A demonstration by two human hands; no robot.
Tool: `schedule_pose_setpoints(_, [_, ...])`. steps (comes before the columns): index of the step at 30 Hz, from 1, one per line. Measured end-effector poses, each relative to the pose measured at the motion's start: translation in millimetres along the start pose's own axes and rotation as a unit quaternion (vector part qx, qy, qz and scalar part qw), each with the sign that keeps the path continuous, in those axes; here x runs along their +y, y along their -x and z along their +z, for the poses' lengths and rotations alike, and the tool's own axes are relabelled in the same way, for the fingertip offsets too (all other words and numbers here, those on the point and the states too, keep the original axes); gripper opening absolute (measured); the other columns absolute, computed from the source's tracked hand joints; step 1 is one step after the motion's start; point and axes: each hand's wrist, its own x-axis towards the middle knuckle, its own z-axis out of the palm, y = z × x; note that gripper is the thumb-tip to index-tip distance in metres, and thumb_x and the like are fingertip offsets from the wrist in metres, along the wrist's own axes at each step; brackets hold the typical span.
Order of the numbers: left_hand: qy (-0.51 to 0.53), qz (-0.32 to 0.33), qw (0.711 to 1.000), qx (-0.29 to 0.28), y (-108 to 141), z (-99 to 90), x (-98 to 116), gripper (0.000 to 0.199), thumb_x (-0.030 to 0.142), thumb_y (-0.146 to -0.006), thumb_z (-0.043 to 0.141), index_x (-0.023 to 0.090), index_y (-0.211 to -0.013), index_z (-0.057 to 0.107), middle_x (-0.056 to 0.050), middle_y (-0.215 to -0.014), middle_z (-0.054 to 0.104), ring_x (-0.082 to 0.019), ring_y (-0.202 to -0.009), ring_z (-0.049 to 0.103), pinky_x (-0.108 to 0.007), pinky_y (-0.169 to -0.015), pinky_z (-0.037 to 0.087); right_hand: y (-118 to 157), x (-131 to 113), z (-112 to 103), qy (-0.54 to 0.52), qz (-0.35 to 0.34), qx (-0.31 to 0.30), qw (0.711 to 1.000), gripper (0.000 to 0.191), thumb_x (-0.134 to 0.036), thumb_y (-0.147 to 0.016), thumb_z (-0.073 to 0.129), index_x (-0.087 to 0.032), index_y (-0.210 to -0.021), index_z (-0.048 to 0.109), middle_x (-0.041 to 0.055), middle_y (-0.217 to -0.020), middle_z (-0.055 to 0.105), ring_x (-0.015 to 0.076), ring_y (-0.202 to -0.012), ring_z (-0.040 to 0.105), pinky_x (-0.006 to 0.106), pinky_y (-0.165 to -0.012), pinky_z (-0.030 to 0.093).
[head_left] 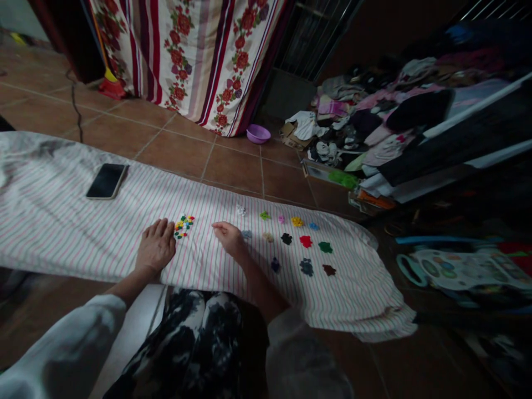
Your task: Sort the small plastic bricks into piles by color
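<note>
My left hand [155, 245] lies flat on the striped cloth [124, 227], its fingertips beside a small pile of mixed-colour pieces [183, 226]. To the right of that pile, my right hand [228, 237] has thumb and fingers pinched together; whatever may be between them is too small to see. Small single-colour heaps spread beyond it in rough rows, among them white [241, 210], lime green [265, 215], yellow [296, 221], black [286, 238], red [306, 241], dark green [325, 247], grey [306, 266] and brown pieces [329, 270]. A pale grey-blue heap [246, 235] sits close to my right wrist.
A phone [107, 181] rests on the cloth at the left. Past the far edge, a purple basin [258, 133] stands on the tiled floor near a floral curtain [178, 55]. Clothes [374, 105] are heaped at the right, above a plastic toy [469, 269].
</note>
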Motion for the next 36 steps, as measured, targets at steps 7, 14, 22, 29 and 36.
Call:
schedule_pose_setpoints(7, [-0.006, 0.002, 1.0, -0.007, 0.3, 0.1, 0.8, 0.05, 0.028, -0.096, 0.038, 0.013, -0.139, 0.059, -0.021, -0.146, 0.056, -0.036, -0.136, 0.049, -0.052, -0.106, 0.043, 3.1, 3.8, 67.4, 0.158, -0.072, -0.004, 0.985, 0.024, -0.021, -0.092, 0.057, -0.025, -0.106, 0.076, 0.0027, -0.101, 0.074, 0.0152, -0.087, 0.069, 0.025, -0.083, 0.055])
schedule_pose_setpoints(14, [-0.014, 0.006, 1.0, -0.015, 0.6, -0.6, 1.6, 0.052, 0.028, -0.096, 0.037, 0.018, -0.143, 0.057, -0.021, -0.147, 0.054, -0.036, -0.138, 0.048, -0.052, -0.107, 0.041, -10.3, 0.7, 82.7, 0.243, -0.077, 0.039, 0.966, 0.032, -0.014, -0.094, 0.052, -0.024, -0.114, 0.076, 0.0061, -0.104, 0.069, 0.0169, -0.096, 0.066, 0.026, -0.092, 0.052])
schedule_pose_setpoints(22, [-0.004, 0.002, 1.0, -0.027, 0.2, -1.2, 2.3, 0.052, 0.027, -0.096, 0.038, 0.023, -0.145, 0.055, -0.02, -0.149, 0.052, -0.036, -0.14, 0.045, -0.051, -0.107, 0.039, -24.1, -7.7, 90.6, 0.301, -0.033, 0.008, 0.953, 0.029, -0.019, -0.098, 0.053, -0.027, -0.114, 0.075, 0.0047, -0.108, 0.067, 0.0164, -0.099, 0.064, 0.025, -0.093, 0.049])
schedule_pose_setpoints(29, [0.012, 0.001, 1.0, -0.022, 0.3, -0.9, 1.8, 0.053, 0.027, -0.096, 0.037, 0.018, -0.144, 0.056, -0.021, -0.147, 0.054, -0.037, -0.139, 0.046, -0.054, -0.107, 0.04, -25.9, -6.0, 92.3, 0.293, -0.017, 0.013, 0.956, 0.023, -0.016, -0.096, 0.055, -0.025, -0.108, 0.073, 0.0042, -0.108, 0.069, 0.0165, -0.1, 0.065, 0.027, -0.091, 0.05])
schedule_pose_setpoints(36, [0.023, -0.004, 1.0, -0.008, -0.2, 0.1, 1.9, 0.052, 0.028, -0.094, 0.039, 0.015, -0.141, 0.056, -0.021, -0.145, 0.056, -0.035, -0.138, 0.047, -0.053, -0.108, 0.04, -32.5, -1.1, 90.5, 0.267, -0.008, 0.016, 0.963, 0.014, -0.023, -0.095, 0.06, -0.026, -0.101, 0.073, 0.0014, -0.098, 0.069, 0.0154, -0.093, 0.064, 0.025, -0.085, 0.05])
